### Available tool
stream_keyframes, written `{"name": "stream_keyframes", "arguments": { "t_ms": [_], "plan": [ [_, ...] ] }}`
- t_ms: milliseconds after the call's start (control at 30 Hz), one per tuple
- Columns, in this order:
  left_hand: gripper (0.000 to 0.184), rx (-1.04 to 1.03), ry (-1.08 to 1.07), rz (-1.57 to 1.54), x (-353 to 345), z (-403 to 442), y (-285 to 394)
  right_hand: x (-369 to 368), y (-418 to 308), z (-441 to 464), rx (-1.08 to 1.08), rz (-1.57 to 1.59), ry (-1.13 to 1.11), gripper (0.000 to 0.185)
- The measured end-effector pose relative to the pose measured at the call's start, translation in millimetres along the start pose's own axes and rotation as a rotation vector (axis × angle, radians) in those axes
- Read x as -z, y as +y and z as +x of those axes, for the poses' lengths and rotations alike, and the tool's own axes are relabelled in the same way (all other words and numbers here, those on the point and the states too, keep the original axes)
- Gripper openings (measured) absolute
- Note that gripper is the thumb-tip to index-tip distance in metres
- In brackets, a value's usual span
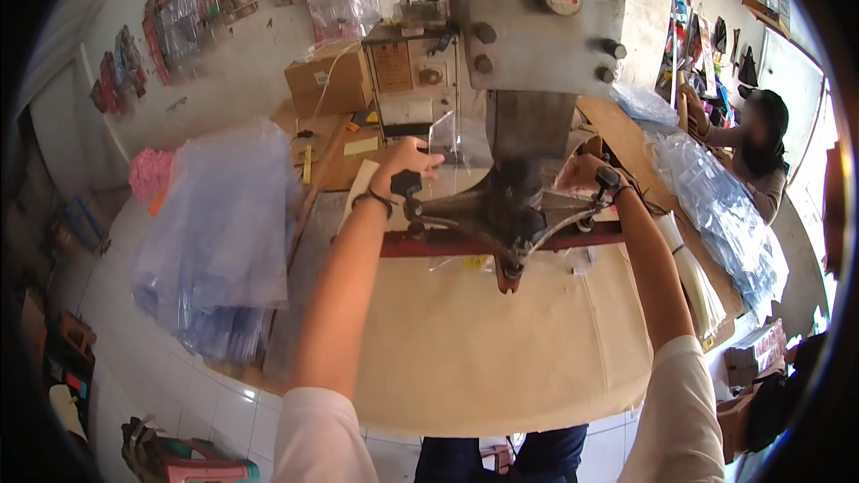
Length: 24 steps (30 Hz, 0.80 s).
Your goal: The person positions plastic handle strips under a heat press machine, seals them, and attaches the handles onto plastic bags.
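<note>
My left hand (413, 164) reaches past the left side of the press head (514, 210), its fingers closed on the edge of a clear plastic sheet (445, 136) that stands up stiffly. On the far right side of the press, my right hand (583, 172) is partly behind the metal arms, and its fingers do not show well enough to tell whether they grip anything. A dark red bar (420, 243) runs under the press head between my forearms. Below it spreads a tan work surface (483, 340), with small clear plastic pieces near the bar.
A pile of clear plastic sheets (228, 215) lies on the left, with more plastic bags (716, 201) on the right. A control box (414, 76) and a cardboard box (327, 80) stand behind. Another person (756, 143) is at the right. The column (541, 18) rises ahead.
</note>
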<state>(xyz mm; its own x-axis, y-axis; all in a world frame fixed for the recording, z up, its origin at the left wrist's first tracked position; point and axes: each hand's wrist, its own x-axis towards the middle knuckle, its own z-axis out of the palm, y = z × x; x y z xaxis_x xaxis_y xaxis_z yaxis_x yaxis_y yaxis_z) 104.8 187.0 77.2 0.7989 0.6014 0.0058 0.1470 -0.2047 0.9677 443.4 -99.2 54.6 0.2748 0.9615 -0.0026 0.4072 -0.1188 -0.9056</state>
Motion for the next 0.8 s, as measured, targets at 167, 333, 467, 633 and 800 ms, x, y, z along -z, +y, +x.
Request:
{"name": "stream_keyframes", "arguments": {
  "t_ms": [167,333,467,633,800],
  "plan": [
    [0.025,-0.38,0.005,0.521,63.0,-38.3,9.3,43.3,10.6,-29.0,0.6,-0.648,0.042,0.038],
    [0.046,-0.197,0.375,1.206,-4.5,-254.5,78.8,-37.7,-121.0,-187.2,0.066,-0.863,0.519,0.02],
    [0.048,-0.188,-0.158,1.27,-70.5,-333.3,87.6,-87.7,-129.4,-273.2,-0.043,-0.828,0.02,0.027],
    [0.053,-0.589,-0.07,1.232,-101.8,-284.8,-13.4,-142.9,-68.3,-245.3,0.298,-1.052,0.081,0.052],
    [0.053,-0.65,-0.02,1.207,-90.7,-244.4,-31.8,-140.2,-41.3,-214.0,0.356,-1.127,0.116,0.056]
  ]
}}
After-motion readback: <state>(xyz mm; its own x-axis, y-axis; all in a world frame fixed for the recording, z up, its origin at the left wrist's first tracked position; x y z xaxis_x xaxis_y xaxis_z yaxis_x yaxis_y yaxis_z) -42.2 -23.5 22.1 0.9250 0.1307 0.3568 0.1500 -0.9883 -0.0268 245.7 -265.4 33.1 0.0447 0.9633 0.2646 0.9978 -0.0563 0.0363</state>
